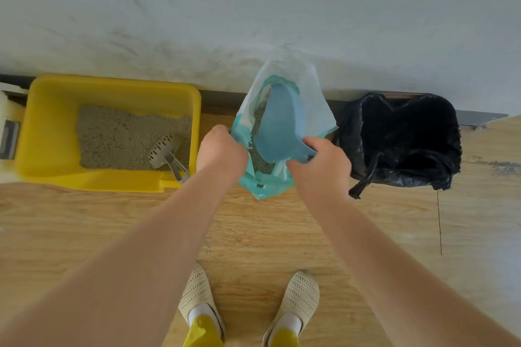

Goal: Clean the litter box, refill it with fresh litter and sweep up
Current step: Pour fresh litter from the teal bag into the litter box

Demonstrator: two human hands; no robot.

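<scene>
Evenly lit by soft, diffuse daylight, with no single source showing. Only faint, soft-edged shadows: under the arms on the floor (282,234), and a darker band inside the near wall of the box (112,132). Bin liner (400,138) nearly pure black, its folds barely readable. Wall (253,8) washed out, pale and slightly hazy. Strong wide-angle bending: skirting curved, forearms stretched huge toward the bottom corners. Slightly soft overall, with compression smear on the wood grain; no glare.
</scene>
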